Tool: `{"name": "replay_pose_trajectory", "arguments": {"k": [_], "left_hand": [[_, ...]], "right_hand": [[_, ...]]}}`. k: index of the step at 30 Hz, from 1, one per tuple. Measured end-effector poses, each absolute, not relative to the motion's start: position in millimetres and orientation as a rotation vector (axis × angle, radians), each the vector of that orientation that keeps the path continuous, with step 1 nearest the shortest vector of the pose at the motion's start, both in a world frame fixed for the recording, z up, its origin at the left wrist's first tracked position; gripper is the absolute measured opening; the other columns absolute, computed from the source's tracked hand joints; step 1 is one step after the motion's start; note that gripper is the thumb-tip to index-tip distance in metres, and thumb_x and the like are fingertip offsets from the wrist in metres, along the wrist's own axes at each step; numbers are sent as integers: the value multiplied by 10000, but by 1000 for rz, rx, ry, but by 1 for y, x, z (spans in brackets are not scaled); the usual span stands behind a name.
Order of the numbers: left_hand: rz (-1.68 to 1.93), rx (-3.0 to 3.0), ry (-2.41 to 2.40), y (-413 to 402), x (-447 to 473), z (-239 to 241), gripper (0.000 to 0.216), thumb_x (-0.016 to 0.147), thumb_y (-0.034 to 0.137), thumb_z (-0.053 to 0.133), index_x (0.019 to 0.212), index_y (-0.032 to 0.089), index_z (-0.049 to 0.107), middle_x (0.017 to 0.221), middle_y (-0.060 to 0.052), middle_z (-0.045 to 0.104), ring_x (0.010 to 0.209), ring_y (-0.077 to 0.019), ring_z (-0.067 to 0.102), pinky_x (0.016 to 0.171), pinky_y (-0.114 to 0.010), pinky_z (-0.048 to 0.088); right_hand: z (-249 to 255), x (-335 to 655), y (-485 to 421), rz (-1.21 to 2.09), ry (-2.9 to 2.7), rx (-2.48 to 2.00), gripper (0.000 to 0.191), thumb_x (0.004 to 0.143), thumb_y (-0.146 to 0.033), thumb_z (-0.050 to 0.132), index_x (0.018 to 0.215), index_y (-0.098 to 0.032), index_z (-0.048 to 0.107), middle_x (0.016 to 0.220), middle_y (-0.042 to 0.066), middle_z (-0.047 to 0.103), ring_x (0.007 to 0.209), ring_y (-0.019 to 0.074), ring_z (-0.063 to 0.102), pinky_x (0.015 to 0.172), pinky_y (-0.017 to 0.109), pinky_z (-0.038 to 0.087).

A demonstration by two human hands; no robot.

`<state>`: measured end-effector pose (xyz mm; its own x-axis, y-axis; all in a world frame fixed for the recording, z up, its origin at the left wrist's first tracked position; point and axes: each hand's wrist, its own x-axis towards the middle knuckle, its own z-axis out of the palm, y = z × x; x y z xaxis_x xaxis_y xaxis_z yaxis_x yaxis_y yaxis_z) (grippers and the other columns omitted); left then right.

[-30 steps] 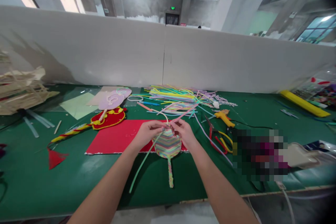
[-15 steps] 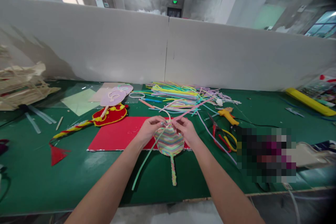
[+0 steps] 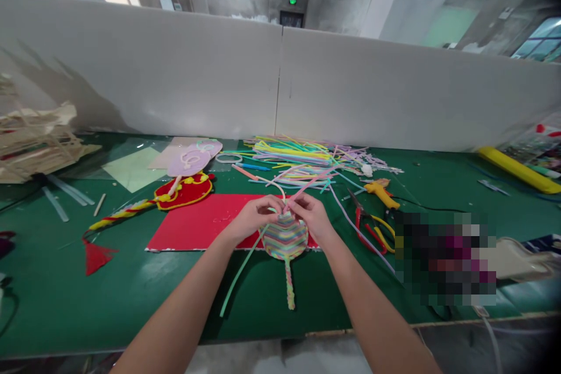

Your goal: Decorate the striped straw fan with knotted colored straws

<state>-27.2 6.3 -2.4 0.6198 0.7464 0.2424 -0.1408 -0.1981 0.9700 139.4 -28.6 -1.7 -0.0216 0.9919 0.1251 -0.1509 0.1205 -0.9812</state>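
Observation:
Both my hands work at the top edge of a small round fan (image 3: 286, 239), striped in pastel zigzags, with a braided handle (image 3: 290, 286) pointing toward me. My left hand (image 3: 258, 217) is closed in a pinch at the fan's upper left. A pale green pipe cleaner (image 3: 239, 277) runs down from beside it. My right hand (image 3: 309, 214) pinches a pink pipe cleaner (image 3: 310, 188) at the upper right, its free end slanting up and away. A peach pipe cleaner (image 3: 277, 184) arcs in from the back to the fan's top. My fingers hide the exact grip points.
Under the fan lies a red board (image 3: 197, 225). Behind it is a heap of coloured pipe cleaners (image 3: 293, 155). A red and yellow fan (image 3: 186, 191) with a tassel lies left. At right are red-handled pliers (image 3: 362, 225) and a yellow glue gun (image 3: 381, 193).
My left fingers have shifted slightly right and closer to my right hand at the fan's top. The pink pipe cleaner's free end sits a little lower. The fan stays in place.

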Motion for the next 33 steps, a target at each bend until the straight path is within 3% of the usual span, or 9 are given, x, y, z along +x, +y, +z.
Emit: {"name": "replay_pose_trajectory", "arguments": {"k": [12, 33], "left_hand": [[943, 2116, 881, 1, -20, 0, 33, 711, 190, 538, 723, 169, 560, 806, -29, 573, 802, -149, 540, 733, -269, 423], [1102, 2325, 1072, -4, -19, -6, 55, 778, 155, 458, 787, 177, 508, 846, -29, 549, 792, -141, 527, 696, -243, 411]], "right_hand": [[-6, 140, -26, 1084, -1169, -1068, 232, 658, -410, 629, 722, -188, 611, 658, 11, 639, 482, 107, 495, 402, 225, 382], [-6, 128, -29, 1041, -1124, -981, 163, 692, -335, 613, 742, -186, 657, 666, 10, 639, 458, 83, 453, 381, 208, 325]]}}
